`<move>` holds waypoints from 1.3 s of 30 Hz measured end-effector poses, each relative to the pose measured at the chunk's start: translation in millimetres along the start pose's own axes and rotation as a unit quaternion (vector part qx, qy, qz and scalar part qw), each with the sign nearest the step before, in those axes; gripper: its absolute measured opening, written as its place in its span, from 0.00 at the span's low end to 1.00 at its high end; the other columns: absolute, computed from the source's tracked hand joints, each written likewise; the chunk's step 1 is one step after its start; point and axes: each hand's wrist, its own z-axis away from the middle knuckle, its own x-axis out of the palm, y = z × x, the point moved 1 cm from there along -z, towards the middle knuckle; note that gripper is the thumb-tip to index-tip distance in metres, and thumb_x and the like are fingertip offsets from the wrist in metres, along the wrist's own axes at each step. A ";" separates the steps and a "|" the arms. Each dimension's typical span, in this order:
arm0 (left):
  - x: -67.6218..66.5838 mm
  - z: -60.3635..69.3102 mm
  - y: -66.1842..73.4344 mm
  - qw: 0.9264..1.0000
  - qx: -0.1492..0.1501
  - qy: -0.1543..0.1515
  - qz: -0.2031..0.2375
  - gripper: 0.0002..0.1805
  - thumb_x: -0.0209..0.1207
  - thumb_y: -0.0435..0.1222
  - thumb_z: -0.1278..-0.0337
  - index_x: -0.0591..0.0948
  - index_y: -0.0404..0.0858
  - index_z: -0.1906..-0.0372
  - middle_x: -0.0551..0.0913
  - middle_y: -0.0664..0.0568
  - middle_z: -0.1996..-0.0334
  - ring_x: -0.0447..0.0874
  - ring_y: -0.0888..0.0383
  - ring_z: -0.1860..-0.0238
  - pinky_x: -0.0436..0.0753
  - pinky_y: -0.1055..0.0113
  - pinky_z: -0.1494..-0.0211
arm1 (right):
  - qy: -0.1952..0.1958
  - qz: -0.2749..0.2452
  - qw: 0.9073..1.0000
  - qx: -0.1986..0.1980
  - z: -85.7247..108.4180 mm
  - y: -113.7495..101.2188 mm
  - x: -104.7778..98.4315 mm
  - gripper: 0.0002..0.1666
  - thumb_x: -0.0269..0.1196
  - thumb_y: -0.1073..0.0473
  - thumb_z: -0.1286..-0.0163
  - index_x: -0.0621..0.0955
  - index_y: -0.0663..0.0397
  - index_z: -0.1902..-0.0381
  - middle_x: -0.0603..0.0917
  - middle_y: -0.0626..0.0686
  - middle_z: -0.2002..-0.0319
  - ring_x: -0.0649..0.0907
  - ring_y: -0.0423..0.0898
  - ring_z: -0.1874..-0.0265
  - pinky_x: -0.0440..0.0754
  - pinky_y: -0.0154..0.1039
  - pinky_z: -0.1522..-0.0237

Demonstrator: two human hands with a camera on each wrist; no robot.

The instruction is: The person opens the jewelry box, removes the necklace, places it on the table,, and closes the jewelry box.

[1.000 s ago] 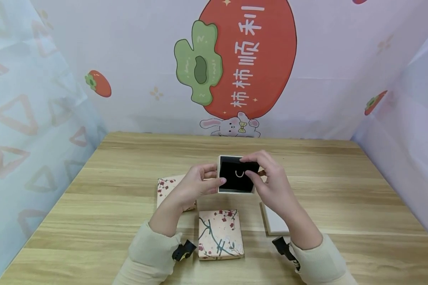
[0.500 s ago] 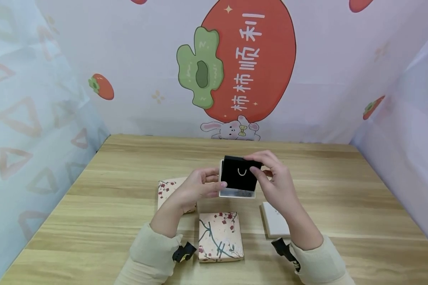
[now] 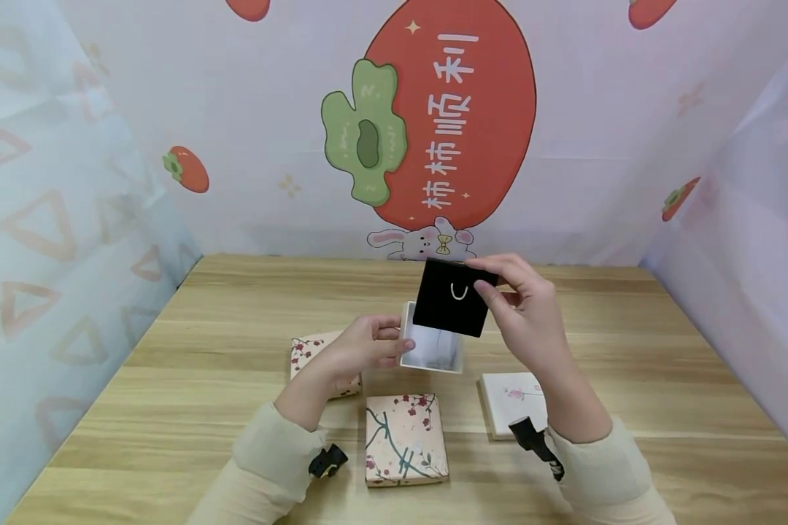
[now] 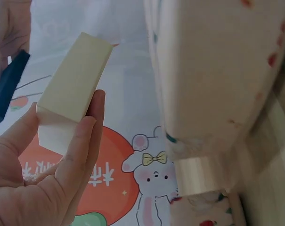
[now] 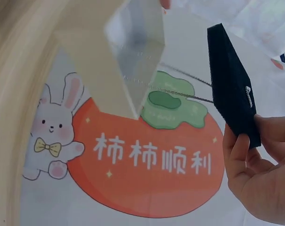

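Observation:
My left hand holds a small white open-topped box by its left side, thumb at the rim. Above and to the right of it, my right hand pinches a square black jewelry pad by its right edge. A small shiny U-shaped piece sits on the pad's face. In the right wrist view two strands of thin chain stretch between the pad's back and the box. The left wrist view has the box's cream outer wall toward the camera, the dark pad beyond.
On the wooden table two floral-patterned boxes lie near the left forearm: one in front, one partly behind the hand. A white lid with a pink flower lies by the right forearm. A printed backdrop stands behind.
The right hand has lifted the black pad out of the white box, up and to the right. The box's pale inside now shows. The left hand keeps its grip.

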 end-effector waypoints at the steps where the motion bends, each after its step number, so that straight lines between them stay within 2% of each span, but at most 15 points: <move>1: -1.0 -0.3 -1.0 1.000 -0.004 0.002 0.001 0.30 0.60 0.33 0.33 0.67 0.33 0.29 0.76 0.38 0.35 0.82 0.50 0.43 0.84 0.57 0.42 | 0.004 -0.006 1.000 0.000 -0.8 -0.9 -0.8 0.15 0.63 0.74 0.34 0.85 0.64 0.51 0.82 0.45 0.55 0.79 0.35 0.61 0.80 0.21 0.66; 6: -6.2 -0.8 -5.5 1.000 -0.011 0.003 -0.006 0.28 0.59 0.34 0.32 0.68 0.31 0.30 0.79 0.37 0.39 0.84 0.51 0.46 0.84 0.57 0.43 | 0.022 -0.024 0.999 0.008 -5.2 -5.6 -4.9 0.15 0.63 0.75 0.35 0.85 0.65 0.51 0.81 0.34 0.57 0.81 0.35 0.61 0.81 0.22 0.64; 12: -6.8 -9.4 -9.5 0.999 -0.036 0.021 -0.031 0.26 0.61 0.35 0.34 0.72 0.31 0.34 0.82 0.37 0.43 0.85 0.50 0.47 0.84 0.56 0.43 | 0.051 -0.042 0.998 0.008 -13.7 -12.1 -13.6 0.14 0.63 0.75 0.35 0.85 0.67 0.52 0.83 0.36 0.60 0.82 0.36 0.64 0.82 0.22 0.66; 16: -3.8 -20.4 -15.0 0.997 -0.056 0.035 -0.051 0.25 0.63 0.36 0.35 0.74 0.33 0.37 0.82 0.39 0.45 0.85 0.50 0.48 0.85 0.56 0.44 | 0.074 -0.037 0.997 0.002 -17.2 -15.3 -21.4 0.13 0.64 0.73 0.35 0.85 0.67 0.52 0.83 0.36 0.62 0.82 0.36 0.66 0.81 0.21 0.68; 20: 0.5 -25.3 -17.1 0.994 -0.072 0.039 -0.072 0.24 0.64 0.37 0.36 0.75 0.33 0.38 0.82 0.39 0.46 0.85 0.50 0.48 0.85 0.57 0.46 | 0.082 -0.035 0.996 0.000 -17.6 -16.4 -26.8 0.13 0.64 0.74 0.35 0.85 0.69 0.52 0.83 0.37 0.62 0.81 0.36 0.67 0.80 0.21 0.70; 26: 6.8 -28.2 -19.0 0.993 -0.106 0.045 -0.032 0.23 0.64 0.35 0.37 0.76 0.32 0.40 0.82 0.40 0.48 0.85 0.52 0.51 0.86 0.60 0.47 | 0.084 -0.034 0.996 -0.002 -14.8 -16.7 -30.6 0.13 0.64 0.74 0.35 0.84 0.70 0.52 0.84 0.37 0.61 0.79 0.37 0.67 0.76 0.21 0.75; 30: 7.8 -31.9 -20.5 0.991 -0.123 0.051 -0.030 0.24 0.64 0.35 0.37 0.74 0.32 0.39 0.81 0.40 0.47 0.84 0.53 0.52 0.85 0.60 0.47 | 0.085 -0.031 0.996 0.010 -11.1 -16.9 -32.1 0.13 0.64 0.74 0.35 0.85 0.69 0.53 0.84 0.37 0.62 0.78 0.37 0.68 0.73 0.22 0.76; 39: 3.4 -38.2 -23.4 0.987 -0.149 0.050 -0.029 0.27 0.61 0.34 0.35 0.69 0.32 0.34 0.78 0.39 0.49 0.79 0.53 0.58 0.85 0.59 0.48 | 0.059 -0.020 0.998 0.030 -1.2 -12.7 -27.4 0.13 0.64 0.73 0.35 0.86 0.65 0.52 0.83 0.35 0.61 0.79 0.36 0.66 0.78 0.21 0.70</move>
